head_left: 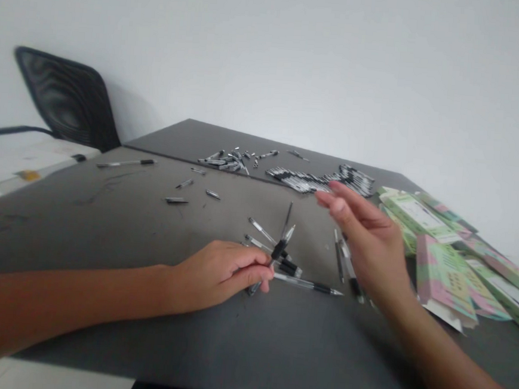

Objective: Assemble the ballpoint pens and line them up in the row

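Above the near part of a dark grey, flat-topped table (148,234), my left hand (231,270) pinches a slim clear pen with a black grip (278,251) between thumb and fingers. The pen leans, its pointed end up and away from me, its other end below my fingers. A thin dark stick (288,216) stands up close by the tip; I cannot tell whether my left hand holds it too.

My right hand (368,233) is raised to the right, half open, fingers stretched forward, with a narrow gap between thumb and forefinger; I see nothing in it. Beneath it lie a thin dark rod (339,258) and a blurred clear-and-black pen (353,272), partly hidden by the hand.

Just beyond my left hand, a few more clear pens lie at angles, and one clear pen with a black grip (309,284) points to the right. Farther left are four small dark-and-clear pen caps (213,194), spread apart, and a single long pen (127,164) near the table's left edge.

Toward the back sit a loose heap of pen pieces (228,162) and, to its right, a long row of black-and-clear pens (303,181) packed side by side. Green-and-pink cardboard boxes (444,275) overlap at the right, next to my right forearm.
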The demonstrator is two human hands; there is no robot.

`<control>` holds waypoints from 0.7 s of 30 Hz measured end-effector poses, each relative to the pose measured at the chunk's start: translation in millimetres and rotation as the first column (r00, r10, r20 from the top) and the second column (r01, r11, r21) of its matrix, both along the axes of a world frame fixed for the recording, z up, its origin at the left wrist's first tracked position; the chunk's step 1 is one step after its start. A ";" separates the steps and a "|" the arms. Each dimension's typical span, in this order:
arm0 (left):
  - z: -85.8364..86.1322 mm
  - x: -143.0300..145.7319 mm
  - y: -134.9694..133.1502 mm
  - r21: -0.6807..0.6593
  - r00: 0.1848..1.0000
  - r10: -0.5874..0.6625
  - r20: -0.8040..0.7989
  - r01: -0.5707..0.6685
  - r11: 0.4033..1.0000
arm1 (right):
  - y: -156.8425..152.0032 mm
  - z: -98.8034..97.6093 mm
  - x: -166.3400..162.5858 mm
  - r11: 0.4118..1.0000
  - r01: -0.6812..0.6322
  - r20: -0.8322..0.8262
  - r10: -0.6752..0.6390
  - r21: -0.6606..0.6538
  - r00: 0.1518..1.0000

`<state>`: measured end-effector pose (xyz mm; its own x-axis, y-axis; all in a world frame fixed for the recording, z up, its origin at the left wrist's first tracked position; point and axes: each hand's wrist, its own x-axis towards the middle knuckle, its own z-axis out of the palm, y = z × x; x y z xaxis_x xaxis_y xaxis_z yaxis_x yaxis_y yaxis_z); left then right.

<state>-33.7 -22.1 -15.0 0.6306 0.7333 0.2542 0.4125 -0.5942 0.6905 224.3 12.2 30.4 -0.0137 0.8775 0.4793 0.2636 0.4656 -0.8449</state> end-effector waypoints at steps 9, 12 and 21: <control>-1.5 1.0 -0.9 -0.046 0.992 0.123 0.028 -0.122 0.992 | 59.7 11.1 99.2 0.862 0.447 0.593 -0.494 0.238 0.636; 0.0 0.6 -1.9 -0.039 0.984 0.178 0.028 -0.177 0.983 | 67.1 6.4 113.8 0.858 0.478 0.673 -0.467 0.189 0.573; -7.8 -2.6 0.1 -0.085 0.963 0.212 0.163 -0.201 0.976 | 75.3 5.1 152.7 0.918 0.396 0.832 -0.234 0.019 0.503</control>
